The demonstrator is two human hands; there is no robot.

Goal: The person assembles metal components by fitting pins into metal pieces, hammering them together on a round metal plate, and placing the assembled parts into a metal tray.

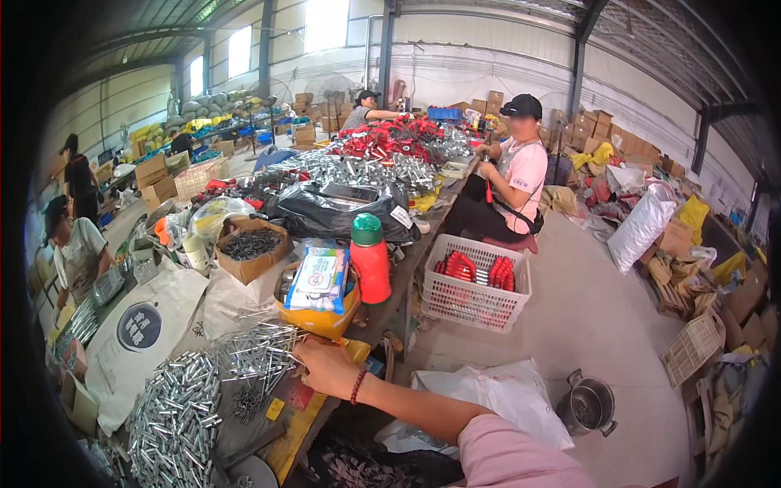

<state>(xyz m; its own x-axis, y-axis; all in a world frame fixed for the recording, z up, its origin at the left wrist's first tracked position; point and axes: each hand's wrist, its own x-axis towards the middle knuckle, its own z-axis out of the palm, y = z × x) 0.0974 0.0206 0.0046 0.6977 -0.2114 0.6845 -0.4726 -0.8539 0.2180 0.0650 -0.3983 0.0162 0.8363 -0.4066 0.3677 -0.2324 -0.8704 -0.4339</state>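
My right hand (324,368), with a dark red bead bracelet on the wrist, reaches across the bench from the lower right. Its fingers curl at the edge of a heap of thin metal rods (259,348); what they hold, if anything, is hidden. Short silvery metal sleeves (172,423) form a larger pile to the left. Just beyond the hand stands a yellow basket (335,324) with a blue and white wipes packet (317,281) on top. A red bottle (372,270) with a green lid is beside it. My left hand is out of view.
A cardboard box (281,254) of small dark parts sits farther back. Right of the bench are a white crate (476,307) with red-handled items, a white sack (496,398) and a metal pot (587,403) on the floor. A co-worker in pink (521,171) sits beyond.
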